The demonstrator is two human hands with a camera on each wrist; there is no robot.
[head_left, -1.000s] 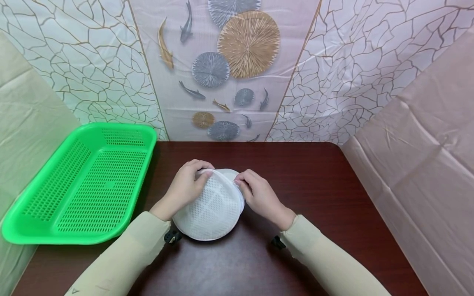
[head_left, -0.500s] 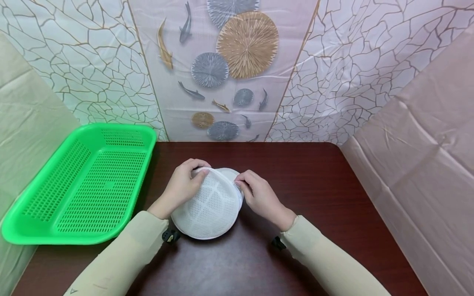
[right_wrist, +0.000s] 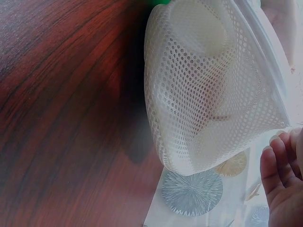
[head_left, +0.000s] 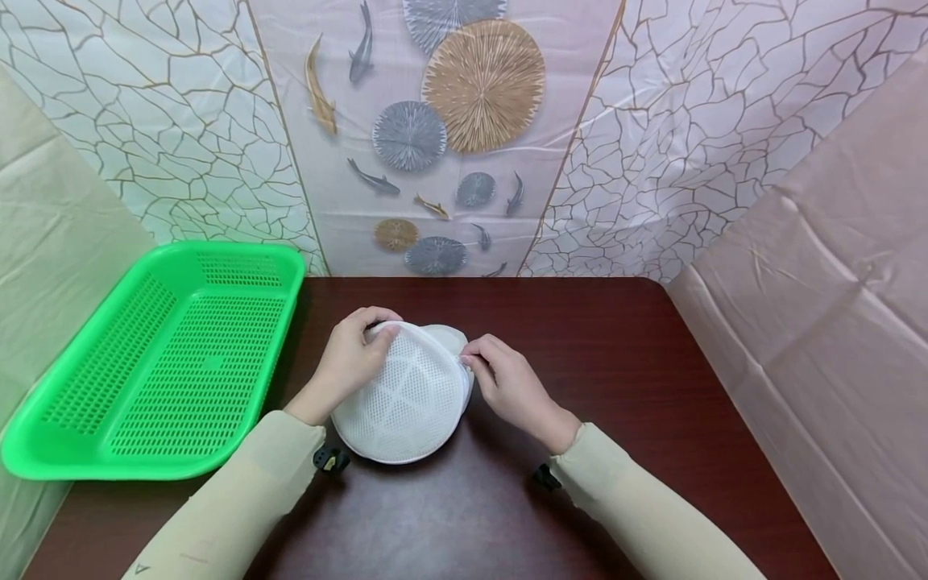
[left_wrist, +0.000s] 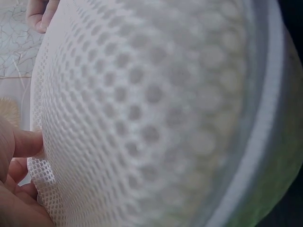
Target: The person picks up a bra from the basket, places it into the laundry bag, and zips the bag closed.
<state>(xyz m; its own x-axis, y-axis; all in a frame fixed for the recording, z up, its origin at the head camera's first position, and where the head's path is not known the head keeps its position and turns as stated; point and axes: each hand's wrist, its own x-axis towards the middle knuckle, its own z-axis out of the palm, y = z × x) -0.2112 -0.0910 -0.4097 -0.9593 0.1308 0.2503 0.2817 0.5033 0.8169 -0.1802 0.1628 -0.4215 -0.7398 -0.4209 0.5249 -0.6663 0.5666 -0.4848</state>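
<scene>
- White mesh bag [head_left: 399, 399]: between the two grips, its round face tilted up.
- Left grip [head_left: 350, 354]: pinching the bag's upper left edge, thumb on the mesh face.
- Right grip [head_left: 505, 379]: thumb and fingertips pinched together at the bag's right edge.
- Reddish-brown surface [head_left: 616, 362]: beneath both grips.
- Green basket [head_left: 210, 366]: left of the left grip, apart from it.
- Patterned backdrop [head_left: 341, 217]: beyond both grips.

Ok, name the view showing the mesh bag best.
The head view: the mesh bag shows nearly whole there. Left wrist gives only a partly blurred close-up; right wrist shows one side, cut off at the top.
</scene>
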